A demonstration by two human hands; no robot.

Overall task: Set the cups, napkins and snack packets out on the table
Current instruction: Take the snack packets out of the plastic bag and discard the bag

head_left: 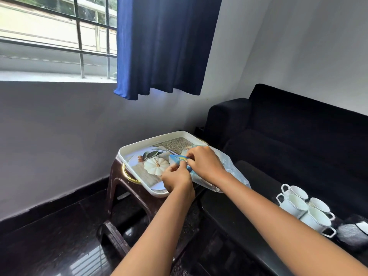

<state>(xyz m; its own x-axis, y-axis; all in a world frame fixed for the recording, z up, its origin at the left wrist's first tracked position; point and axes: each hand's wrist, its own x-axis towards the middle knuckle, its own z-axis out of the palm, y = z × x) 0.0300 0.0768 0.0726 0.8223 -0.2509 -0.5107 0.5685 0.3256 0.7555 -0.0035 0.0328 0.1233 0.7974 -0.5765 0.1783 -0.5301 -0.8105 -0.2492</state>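
Head view: we see both hands over a white tray (pixel 127 149) with gold handles, which sits on a dark brown plastic stool (pixel 117 182). The tray floor carries a printed picture of a white pumpkin and leaves; the only loose contents we can make out are the items in the hands.

Left hand (pixel 176 179): fingers curled, pinching the near edge of a small blue snack packet (pixel 177 157). Right hand (pixel 205 163): fingers curled, pinching the same packet at its far end. The two hands are close together, almost touching. At 3 o'clock from the hands, a clear plastic bag (pixel 232 172) lies under the right wrist, draped across the tray's right rim. Its contents are too blurred to tell.

At 4 o'clock from the tray, well apart from it, four white cups (pixel 304 210) stand clustered on a black tabletop (pixel 249 222), upright, handles outward, all empty as far as we can see. Just beside them at 4 o'clock lies a grey and white cloth bundle (pixel 352 232).

Behind the tabletop is a black sofa (pixel 298 126). A blue curtain (pixel 165 44) hangs at 12 o'clock, beside a barred window (pixel 57 36).
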